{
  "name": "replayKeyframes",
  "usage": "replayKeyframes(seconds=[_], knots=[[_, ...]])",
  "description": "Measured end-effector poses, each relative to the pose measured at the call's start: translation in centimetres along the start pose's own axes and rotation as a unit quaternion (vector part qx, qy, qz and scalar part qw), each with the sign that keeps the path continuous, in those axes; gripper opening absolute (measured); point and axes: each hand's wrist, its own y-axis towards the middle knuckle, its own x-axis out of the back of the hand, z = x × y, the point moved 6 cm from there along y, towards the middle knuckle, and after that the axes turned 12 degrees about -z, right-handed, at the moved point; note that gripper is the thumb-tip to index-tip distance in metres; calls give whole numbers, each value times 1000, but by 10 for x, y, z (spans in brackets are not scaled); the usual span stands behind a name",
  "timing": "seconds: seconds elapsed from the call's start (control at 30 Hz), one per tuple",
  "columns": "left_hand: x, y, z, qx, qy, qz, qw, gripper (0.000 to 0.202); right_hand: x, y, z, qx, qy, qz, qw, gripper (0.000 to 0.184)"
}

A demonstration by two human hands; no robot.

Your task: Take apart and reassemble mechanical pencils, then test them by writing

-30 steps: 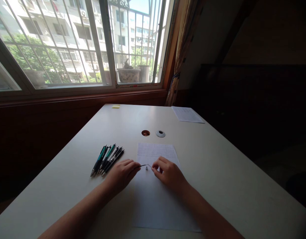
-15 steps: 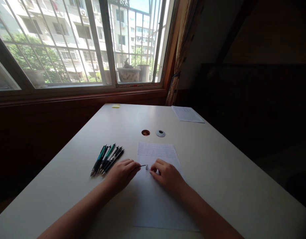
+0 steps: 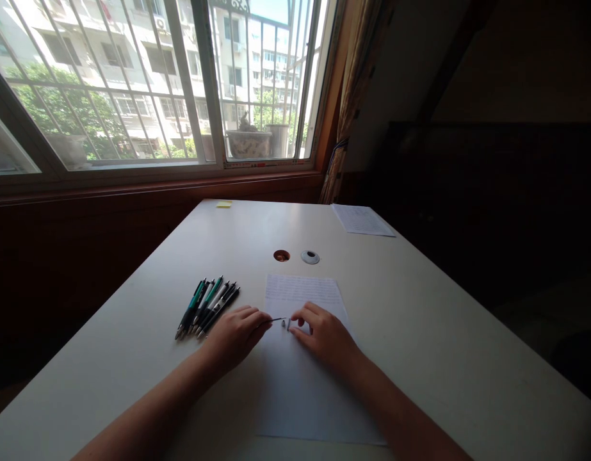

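My left hand (image 3: 235, 338) rests on the white table (image 3: 420, 320), its fingers pinched on a thin dark pen refill (image 3: 275, 319) that points right. My right hand (image 3: 323, 335) lies on a sheet of paper (image 3: 299, 384) with its fingertips curled by the refill's tip. What they pinch is too small to name. A small grey pen part (image 3: 283, 324) lies on the paper between the two hands. Several pens (image 3: 207, 307), teal and black, lie side by side just left of my left hand.
A round cable hole (image 3: 281, 255) and its grey cap (image 3: 310, 257) sit beyond the paper. A second written sheet (image 3: 362, 220) lies at the far right, a yellow sticky note (image 3: 223, 204) at the far edge. A window and curtain stand behind the table.
My right hand has slid a little left toward the refill's tip. My left hand and the pens have stayed put.
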Motion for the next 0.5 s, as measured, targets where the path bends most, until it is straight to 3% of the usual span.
replayKeyframes(seconds=[0.13, 0.5], knots=[[0, 0, 0, 3, 4, 3, 1000, 15, -1, 0, 0, 8, -5, -1, 1000, 20], [-2, -1, 1, 3, 1, 12, 1000, 14, -3, 1, 0, 24, 8, -1, 1000, 20]])
